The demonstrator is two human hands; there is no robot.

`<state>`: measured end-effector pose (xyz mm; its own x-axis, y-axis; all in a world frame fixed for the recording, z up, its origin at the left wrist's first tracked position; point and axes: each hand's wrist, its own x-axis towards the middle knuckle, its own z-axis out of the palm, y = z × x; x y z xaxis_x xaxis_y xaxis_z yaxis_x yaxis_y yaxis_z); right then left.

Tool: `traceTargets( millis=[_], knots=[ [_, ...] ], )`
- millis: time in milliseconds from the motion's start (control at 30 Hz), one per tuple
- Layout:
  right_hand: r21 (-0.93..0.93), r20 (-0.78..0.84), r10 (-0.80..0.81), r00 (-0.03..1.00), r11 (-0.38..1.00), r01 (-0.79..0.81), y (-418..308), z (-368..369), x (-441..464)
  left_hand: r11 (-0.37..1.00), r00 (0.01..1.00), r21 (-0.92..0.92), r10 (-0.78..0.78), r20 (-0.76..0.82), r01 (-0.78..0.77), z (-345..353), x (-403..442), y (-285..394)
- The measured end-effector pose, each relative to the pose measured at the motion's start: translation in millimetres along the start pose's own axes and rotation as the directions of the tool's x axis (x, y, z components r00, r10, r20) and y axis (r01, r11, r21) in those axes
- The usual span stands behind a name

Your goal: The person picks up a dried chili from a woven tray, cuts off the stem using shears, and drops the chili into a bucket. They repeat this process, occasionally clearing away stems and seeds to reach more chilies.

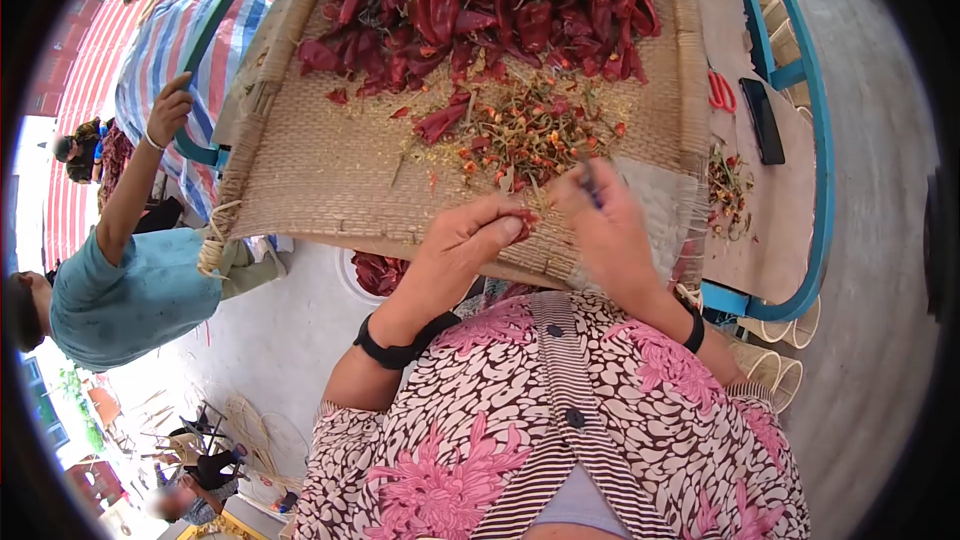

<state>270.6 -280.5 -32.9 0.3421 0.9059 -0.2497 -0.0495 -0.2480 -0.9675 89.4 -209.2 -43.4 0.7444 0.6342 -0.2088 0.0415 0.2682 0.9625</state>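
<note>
Bare hands are working above the near edge of a woven tray point(330, 180), the left hand point(455, 250) reaching forward and inward with its back turned up, its thumb and fingers pinching a dried red pepper piece point(525, 225). The right hand point(610, 230) is bending in from the other side, blurring as it closes around a small dark object point(592, 185) too smeared to identify; the two hands are staying apart

The piece is sitting over the tray's near side, just short of the loose stems point(540, 130), its exposed end pointing toward the right hand; fingers are hiding the rest, so its full long axis cannot be told. The dark object is slanting away from the wearer

The near rim is running beneath the left hand, while bare weave is stretching to that hand's left, leaving sideways room. Stems and a large heap of red peppers point(500, 5) are bounding the space ahead. Beyond the tray's right edge, red-handled scissors point(721, 92) and a phone point(763, 120) are lying on a brown board point(770, 230) inside a teal frame point(822, 160), as another person point(135, 280) is gripping the frame's left side
</note>
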Motion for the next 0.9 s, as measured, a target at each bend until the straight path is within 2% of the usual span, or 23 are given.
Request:
traceTargets(
  millis=[67, 133, 200, 233, 267, 333, 367, 433, 467, 533, 633, 733, 833, 900],
  knots=[
    [-0.156, -0.212, -0.113, 0.971, 0.984, 0.08, 0.0, -11.1, 5.6, 0.98, 0.98, -0.06, -0.194, -0.044, 0.192, -6.9, -12.9, 24.1],
    [-0.237, -0.183, -0.167, 0.969, 0.964, 0.122, 2.1, -20.7, 9.1, 0.984, 0.975, 0.028, -0.173, -0.137, 0.179, -15.6, -15.7, 29.5],
    [-0.348, -0.171, -0.187, 0.967, 0.93, 0.118, -0.1, -22.0, 11.4, 0.959, 0.968, 0.283, 0.084, -0.235, -0.015, -25.2, -6.1, 22.7],
    [-0.418, -0.174, -0.183, 0.968, 0.903, 0.096, -5.1, -21.0, 12.1, 0.903, 0.945, 0.417, 0.044, -0.323, 0.1, -25.0, -1.6, 39.3],
    [-0.484, -0.178, -0.18, 0.967, 0.872, 0.073, -8.0, -20.1, 12.6, 0.82, 0.937, 0.558, 0.084, -0.338, 0.128, -33.3, 7.1, 39.7],
    [-0.415, -0.167, -0.139, 0.976, 0.908, 0.058, -6.8, -20.6, 12.8, 0.59, 0.92, 0.784, 0.171, -0.354, 0.192, -61.0, 28.5, 32.9],
    [-0.382, -0.158, -0.118, 0.98, 0.923, 0.05, -5.7, -20.8, 12.7, 0.512, 0.917, 0.838, 0.211, -0.338, 0.191, -75.4, 41.9, 25.6],
    [-0.44, -0.031, -0.122, 0.992, 0.893, 0.096, -3.0, -19.8, 11.1, 0.344, 0.912, 0.918, 0.279, -0.3, 0.197, -98.2, 64.9, 9.6],
    [-0.465, 0.03, -0.123, 0.992, 0.877, 0.122, -2.8, -18.8, 10.7, 0.321, 0.916, 0.924, 0.27, -0.298, 0.206, -102.6, 72.9, 5.2],
    [-0.488, 0.05, -0.094, 0.994, 0.866, 0.106, -9.3, -14.6, 8.3, 0.279, 0.923, 0.935, 0.25, -0.293, 0.221, -103.4, 86.3, 1.5],
    [-0.509, 0.091, -0.087, 0.992, 0.852, 0.121, -7.2, -10.5, 6.1, 0.286, 0.94, 0.949, 0.266, -0.215, 0.136, -116.9, 97.1, -13.2],
    [-0.523, 0.127, -0.109, 0.986, 0.837, 0.16, -5.8, -8.7, 5.4, 0.407, 0.966, 0.905, 0.157, -0.204, 0.125, -128.2, 102.7, -14.9],
    [-0.525, 0.137, -0.105, 0.985, 0.835, 0.162, -9.5, -8.6, 5.3, 0.593, 0.965, 0.788, 0.068, -0.252, 0.164, -121.6, 89.3, 6.0],
    [-0.526, 0.141, -0.109, 0.984, 0.834, 0.167, -11.8, -8.1, 5.4, 0.768, 0.959, 0.627, 0.066, -0.277, 0.128, -107.5, 71.9, 17.1]
  ],
)
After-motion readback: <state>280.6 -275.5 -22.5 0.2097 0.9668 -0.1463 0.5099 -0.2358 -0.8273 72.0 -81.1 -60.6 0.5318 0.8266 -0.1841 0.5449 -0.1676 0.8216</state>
